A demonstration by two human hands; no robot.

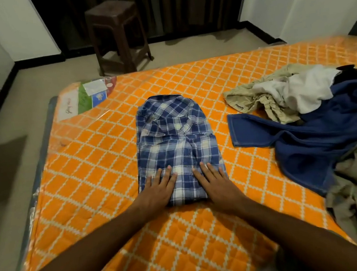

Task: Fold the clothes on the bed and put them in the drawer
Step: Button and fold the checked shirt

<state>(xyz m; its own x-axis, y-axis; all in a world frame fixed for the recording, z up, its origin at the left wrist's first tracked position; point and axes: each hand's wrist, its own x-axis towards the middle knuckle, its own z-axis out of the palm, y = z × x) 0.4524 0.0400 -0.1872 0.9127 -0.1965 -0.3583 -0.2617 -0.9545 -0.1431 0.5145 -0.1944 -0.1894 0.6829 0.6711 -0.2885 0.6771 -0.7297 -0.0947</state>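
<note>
Your left hand and your right hand lie flat on the near end of the folded blue plaid shirt, with straight fingers slightly apart, holding nothing. The shirt lies in the middle of the bed, collar toward the far edge. A pile of unfolded clothes lies along the bed's right edge, apart from the shirt.
</note>
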